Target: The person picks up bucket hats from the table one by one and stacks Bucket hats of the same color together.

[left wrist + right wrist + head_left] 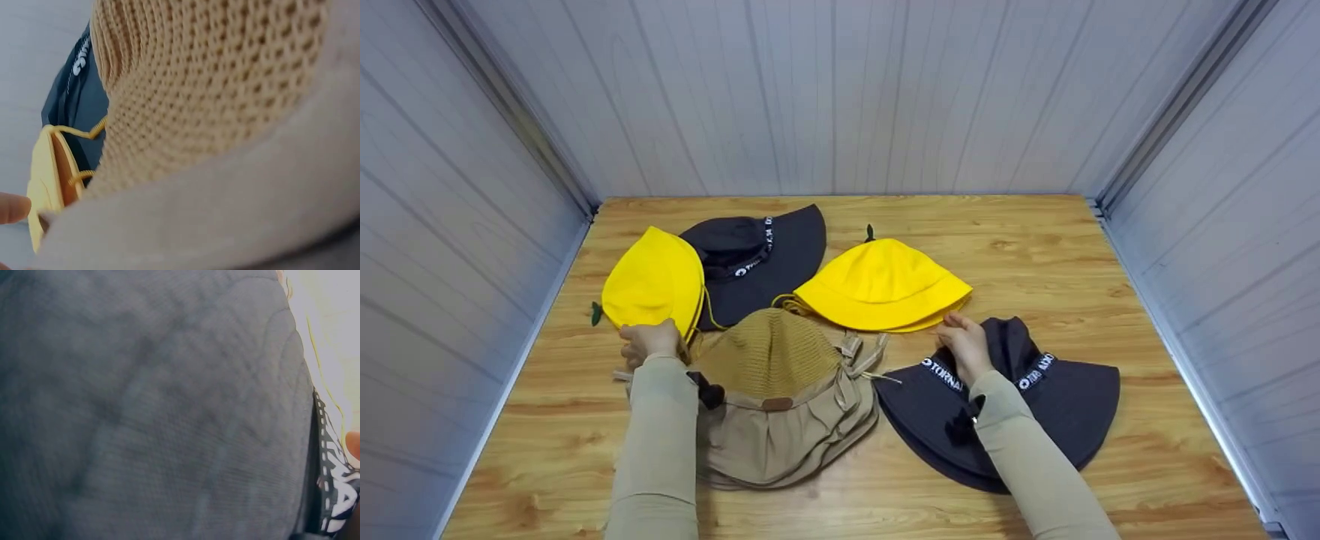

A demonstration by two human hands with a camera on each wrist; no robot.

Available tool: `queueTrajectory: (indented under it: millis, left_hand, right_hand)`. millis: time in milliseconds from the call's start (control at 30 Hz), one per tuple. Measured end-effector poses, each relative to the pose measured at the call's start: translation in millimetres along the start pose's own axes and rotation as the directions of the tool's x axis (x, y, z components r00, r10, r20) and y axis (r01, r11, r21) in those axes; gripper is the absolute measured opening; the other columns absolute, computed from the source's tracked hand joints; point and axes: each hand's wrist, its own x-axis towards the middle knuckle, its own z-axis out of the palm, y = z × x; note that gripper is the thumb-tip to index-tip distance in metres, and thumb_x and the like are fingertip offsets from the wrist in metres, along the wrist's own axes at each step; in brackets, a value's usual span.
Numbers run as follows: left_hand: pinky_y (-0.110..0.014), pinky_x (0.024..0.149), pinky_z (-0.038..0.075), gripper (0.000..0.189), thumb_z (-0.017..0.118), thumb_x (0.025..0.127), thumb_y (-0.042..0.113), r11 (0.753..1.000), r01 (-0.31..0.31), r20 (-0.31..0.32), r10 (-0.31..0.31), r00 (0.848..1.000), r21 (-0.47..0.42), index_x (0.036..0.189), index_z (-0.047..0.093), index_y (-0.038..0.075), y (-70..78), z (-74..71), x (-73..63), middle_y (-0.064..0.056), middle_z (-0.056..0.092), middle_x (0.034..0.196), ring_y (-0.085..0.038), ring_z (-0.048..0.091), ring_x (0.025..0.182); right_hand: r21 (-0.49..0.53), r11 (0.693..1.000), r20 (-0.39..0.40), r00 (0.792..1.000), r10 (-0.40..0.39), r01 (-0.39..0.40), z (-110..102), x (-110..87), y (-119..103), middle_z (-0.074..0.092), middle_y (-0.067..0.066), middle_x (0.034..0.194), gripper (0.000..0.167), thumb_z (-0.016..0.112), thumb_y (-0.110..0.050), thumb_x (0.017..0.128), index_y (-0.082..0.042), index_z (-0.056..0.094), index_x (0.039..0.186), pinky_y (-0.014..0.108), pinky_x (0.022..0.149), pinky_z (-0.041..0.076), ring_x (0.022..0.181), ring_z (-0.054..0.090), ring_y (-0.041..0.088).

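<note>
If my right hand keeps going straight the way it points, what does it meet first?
The right-hand yellow hat, near its brim's right end. The right hand looks about there already; depth is unclear, so it may be touching.

1. A pale, grooved back wall (840,97) is standing at twelve o'clock.
2. A left wall (457,225) is rising at nine, a right wall (1230,240) at three.
3. A wood-grain worktop (1027,262) is spreading toward six.

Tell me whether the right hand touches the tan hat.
No, the right hand is at the brim of the right yellow hat, well apart from the tan hat.
</note>
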Motion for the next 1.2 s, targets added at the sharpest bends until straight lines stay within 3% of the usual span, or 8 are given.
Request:
queueTrajectory:
  millis: [500,600,733,867,933,1000,1067,1200]
  left_hand:
    - [-0.043,0.117,0.033,0.075,0.064,0.093,0.030,0.998,0.010,0.015,-0.009,1.000,-0.064,0.149,0.027,-0.004,-12.3,-2.4,15.0,-0.023,0.038,0.151,-0.035,0.039,0.138]
    - [-0.039,0.117,0.032,0.074,0.058,0.095,0.036,0.995,0.017,0.043,-0.013,0.999,-0.098,0.151,0.029,-0.003,-14.9,-4.0,20.2,-0.021,0.039,0.153,-0.032,0.040,0.136]
    - [-0.039,0.121,0.027,0.082,0.043,0.098,0.051,0.988,0.034,0.092,-0.021,0.996,-0.153,0.156,0.018,-0.002,-15.9,-7.0,22.1,-0.018,0.027,0.160,-0.031,0.032,0.144]
    - [-0.032,0.117,0.033,0.081,0.055,0.096,0.045,0.949,0.073,0.116,-0.038,0.993,-0.307,0.156,0.020,0.005,-13.2,-5.2,20.1,-0.011,0.032,0.157,-0.024,0.037,0.139]
    - [-0.028,0.113,0.038,0.079,0.064,0.094,0.037,0.911,0.079,0.133,-0.027,0.991,-0.405,0.155,0.024,0.008,-10.3,-2.8,18.6,-0.005,0.036,0.152,-0.019,0.041,0.132]
    - [-0.028,0.111,0.039,0.076,0.066,0.093,0.031,0.898,0.055,0.139,0.007,0.990,-0.436,0.154,0.028,0.008,-7.4,-0.6,17.7,-0.004,0.038,0.150,-0.017,0.042,0.130]
    - [-0.030,0.113,0.039,0.072,0.065,0.094,0.029,0.914,0.007,0.130,0.050,0.990,-0.405,0.153,0.031,0.007,-5.2,1.5,16.9,-0.006,0.039,0.151,-0.019,0.042,0.133]
    - [-0.038,0.115,0.036,0.063,0.058,0.097,0.029,0.969,-0.127,0.040,0.138,0.990,-0.212,0.151,0.034,0.006,-2.6,5.4,15.8,-0.013,0.042,0.151,-0.027,0.042,0.135]
  right_hand:
    - [-0.003,1.000,0.019,1.000,-0.022,0.022,0,0.2,3,0.028,0.022,0.159,0.064,0.048,0.005,0.097,0.007,0.019,0.154,0.027,0.096,0.048,0.141,0.036,0.031]
    - [0.004,1.000,0.020,0.999,-0.027,0.027,0,0.0,4,0.029,0.023,0.159,0.063,0.048,0.006,0.097,0.008,0.020,0.154,0.028,0.097,0.047,0.142,0.036,0.031]
    - [0.004,1.000,0.019,1.000,-0.023,0.023,-1,-0.3,4,0.028,0.023,0.159,0.063,0.048,0.006,0.097,0.008,0.020,0.153,0.031,0.101,0.045,0.142,0.036,0.031]
    - [-0.013,1.000,0.019,1.000,-0.010,0.010,-2,0.1,4,0.028,0.021,0.159,0.065,0.050,0.004,0.097,0.006,0.019,0.154,0.032,0.103,0.045,0.143,0.035,0.030]
    - [-0.024,1.000,0.017,1.000,-0.007,0.008,-2,0.0,3,0.028,0.020,0.159,0.065,0.051,0.003,0.097,0.005,0.020,0.155,0.031,0.102,0.046,0.142,0.036,0.029]
    - [-0.025,1.000,0.017,1.000,-0.010,0.010,-2,0.3,3,0.028,0.020,0.159,0.065,0.051,0.003,0.097,0.006,0.020,0.155,0.030,0.101,0.046,0.142,0.036,0.029]
    - [-0.025,1.000,0.017,1.000,-0.014,0.015,-3,0.5,3,0.028,0.021,0.159,0.065,0.050,0.004,0.097,0.006,0.020,0.154,0.031,0.101,0.046,0.142,0.036,0.030]
    - [-0.015,1.000,0.026,0.999,-0.022,0.023,-3,0.7,4,0.028,0.022,0.159,0.065,0.049,0.005,0.097,0.007,0.019,0.154,0.033,0.103,0.044,0.142,0.036,0.031]
